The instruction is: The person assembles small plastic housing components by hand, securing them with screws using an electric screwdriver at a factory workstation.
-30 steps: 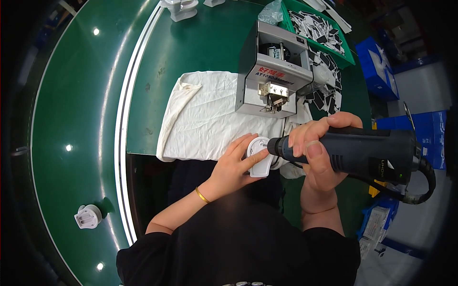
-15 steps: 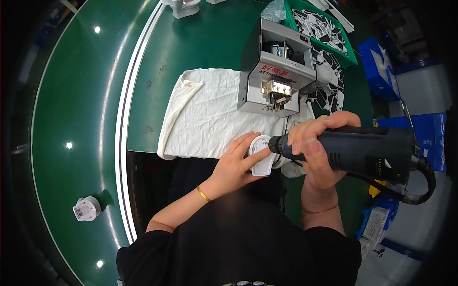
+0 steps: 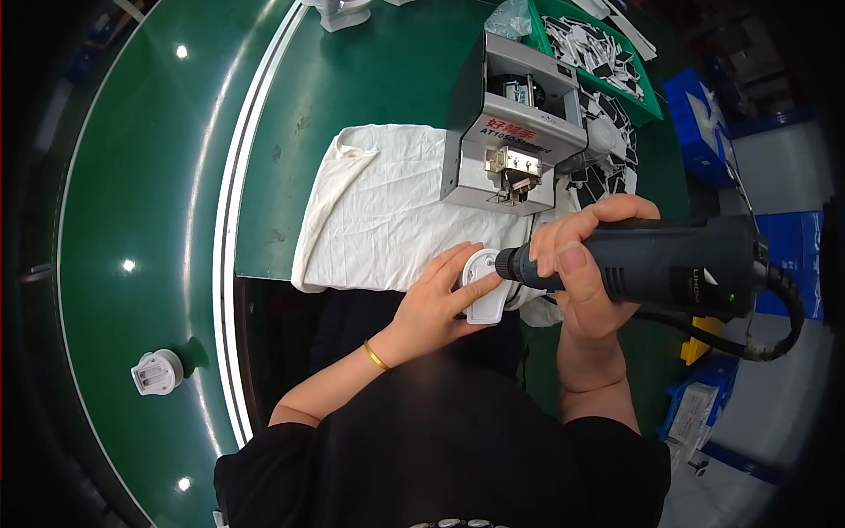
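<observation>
My right hand (image 3: pixel 594 264) is wrapped round a black corded electric screwdriver (image 3: pixel 673 264), lying nearly level with its nose to the left. The screwdriver's nose meets a white plastic housing (image 3: pixel 484 304) near its rounded end; the bit's tip is hard to make out. My left hand (image 3: pixel 436 299) grips that housing from the left, its thumb across the face close to the nose. The housing is above the near edge of a white cloth (image 3: pixel 378 211). Behind the hands, a silver-grey screw feeder (image 3: pixel 519 132) stands on the table.
A green bin (image 3: pixel 647 92) of small white and black pieces stands at the back right, with more pieces (image 3: pixel 620 167) heaped beside it. Blue bins (image 3: pixel 700 123) line the right side. On the green belt (image 3: pixel 132 202) at left sits another white part (image 3: pixel 158 374).
The screwdriver's rear end has swung slightly away from me, its cord with it. The white part on the belt has shifted slightly away from me. My left hand keeps its grip.
</observation>
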A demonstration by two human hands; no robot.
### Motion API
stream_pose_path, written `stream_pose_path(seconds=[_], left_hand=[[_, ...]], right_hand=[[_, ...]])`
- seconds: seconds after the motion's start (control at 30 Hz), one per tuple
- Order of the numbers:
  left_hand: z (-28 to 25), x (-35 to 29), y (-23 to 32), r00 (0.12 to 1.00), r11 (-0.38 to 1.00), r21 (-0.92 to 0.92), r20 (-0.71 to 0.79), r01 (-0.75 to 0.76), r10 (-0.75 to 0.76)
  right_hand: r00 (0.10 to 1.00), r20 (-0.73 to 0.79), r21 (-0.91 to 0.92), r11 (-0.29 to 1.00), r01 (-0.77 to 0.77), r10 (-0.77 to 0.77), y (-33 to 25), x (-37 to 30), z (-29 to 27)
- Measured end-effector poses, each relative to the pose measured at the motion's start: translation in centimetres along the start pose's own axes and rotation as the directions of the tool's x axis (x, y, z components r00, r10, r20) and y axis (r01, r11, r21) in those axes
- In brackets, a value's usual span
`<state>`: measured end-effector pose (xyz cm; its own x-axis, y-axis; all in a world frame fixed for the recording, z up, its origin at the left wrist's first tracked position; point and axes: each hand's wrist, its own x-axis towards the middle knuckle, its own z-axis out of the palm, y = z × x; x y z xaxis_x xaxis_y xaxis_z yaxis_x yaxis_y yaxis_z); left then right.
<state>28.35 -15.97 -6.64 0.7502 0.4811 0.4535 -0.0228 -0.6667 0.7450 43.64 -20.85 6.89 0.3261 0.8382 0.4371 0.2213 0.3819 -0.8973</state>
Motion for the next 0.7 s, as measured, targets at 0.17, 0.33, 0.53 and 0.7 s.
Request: stream_pose_path(seconds=[0.17,0.33,0.53,0.7], left_hand=[[-0.1,-0.1,0.1,1.0,1.0,0.016,0.0,0.002,-0.002],[0.1,-0.2,0.2,1.0,0.999,0.045,0.002,0.002,-0.002],[-0.8,-0.2,1.7,0.955,0.893,0.342,0.156,-0.292,0.252],[-4.6,1.2,3.1,0.943,0.933,0.29,0.31,-0.215,0.121]], right_hand=[[0.998,0.061,-0.053,0.999,0.009,-0.006,0.1,-0.2,0.0],[0.976,0.211,-0.218,0.97,0.103,-0.057,0.3,-0.1,-1.0],[0.962,-0.269,0.147,0.985,0.086,-0.043,0.0,0.4,-3.6],[0.732,-0.64,0.272,0.96,-0.069,0.233,2.1,1.0,-14.0]])
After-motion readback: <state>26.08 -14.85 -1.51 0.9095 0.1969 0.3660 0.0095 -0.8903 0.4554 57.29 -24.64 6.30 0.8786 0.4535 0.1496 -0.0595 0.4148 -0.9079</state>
